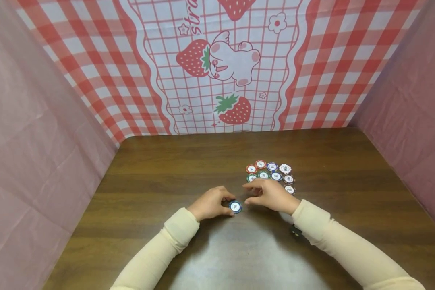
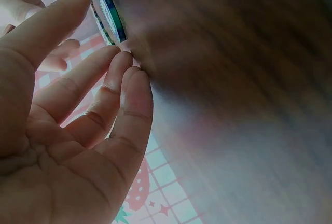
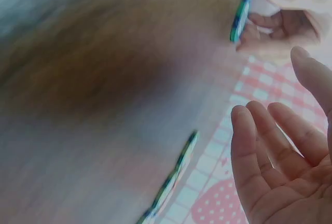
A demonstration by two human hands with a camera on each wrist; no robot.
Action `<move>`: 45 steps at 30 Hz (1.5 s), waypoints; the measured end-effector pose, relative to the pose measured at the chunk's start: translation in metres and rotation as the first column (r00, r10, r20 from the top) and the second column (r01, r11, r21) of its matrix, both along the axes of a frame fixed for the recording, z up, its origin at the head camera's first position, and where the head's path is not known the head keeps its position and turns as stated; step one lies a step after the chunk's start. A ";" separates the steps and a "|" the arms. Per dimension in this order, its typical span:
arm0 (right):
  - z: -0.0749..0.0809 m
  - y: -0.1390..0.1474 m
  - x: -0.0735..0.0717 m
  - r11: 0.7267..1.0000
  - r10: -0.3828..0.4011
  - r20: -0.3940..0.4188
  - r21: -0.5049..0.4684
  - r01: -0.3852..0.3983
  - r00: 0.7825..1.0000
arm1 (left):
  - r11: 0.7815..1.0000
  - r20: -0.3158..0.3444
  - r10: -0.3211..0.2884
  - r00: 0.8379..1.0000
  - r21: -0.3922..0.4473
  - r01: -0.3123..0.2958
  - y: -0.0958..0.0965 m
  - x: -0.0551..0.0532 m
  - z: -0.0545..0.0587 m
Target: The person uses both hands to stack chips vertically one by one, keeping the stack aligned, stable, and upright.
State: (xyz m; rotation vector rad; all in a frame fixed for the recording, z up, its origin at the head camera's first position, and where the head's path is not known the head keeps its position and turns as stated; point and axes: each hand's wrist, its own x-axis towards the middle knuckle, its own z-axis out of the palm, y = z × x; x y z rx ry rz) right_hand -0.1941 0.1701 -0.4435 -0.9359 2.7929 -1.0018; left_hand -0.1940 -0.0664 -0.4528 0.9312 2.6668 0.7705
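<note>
My left hand (image 1: pixel 211 203) holds a single blue poker chip (image 1: pixel 235 206) by its rim, thumb at the near side and fingertips at the far side. The chip's printed white centre faces up. In the left wrist view, the green-and-blue rim of this chip (image 2: pixel 111 11) shows between thumb and index finger. Just right of it is my right hand (image 1: pixel 272 196), fingers loosely bent toward the chip and nothing between them. Behind the right hand lies a cluster of poker chips (image 1: pixel 272 166), red, blue, green, white and dark, partly hidden by that hand.
A brown wooden table (image 1: pixel 159 161) spans the space under both hands. At its back hangs a red-and-white strawberry cloth (image 1: pixel 217 117), with pink curtains (image 1: pixel 32 133) at the sides. A small dark device (image 1: pixel 296 230) shows under the right cuff.
</note>
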 end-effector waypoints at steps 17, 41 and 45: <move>-0.002 0.065 0.004 0.959 -0.265 0.036 -0.091 0.267 0.964 | 0.998 -0.041 -0.001 0.999 -0.055 -0.001 0.004 -0.001 -0.001; -0.008 0.124 -0.005 0.930 -0.368 0.098 0.053 0.365 0.925 | 0.999 -0.038 0.032 0.999 -0.026 -0.033 0.003 0.002 -0.002; -0.008 0.122 -0.006 0.932 -0.360 0.099 0.087 0.353 0.928 | 0.998 -0.023 0.046 0.999 -0.030 -0.047 0.004 0.002 -0.001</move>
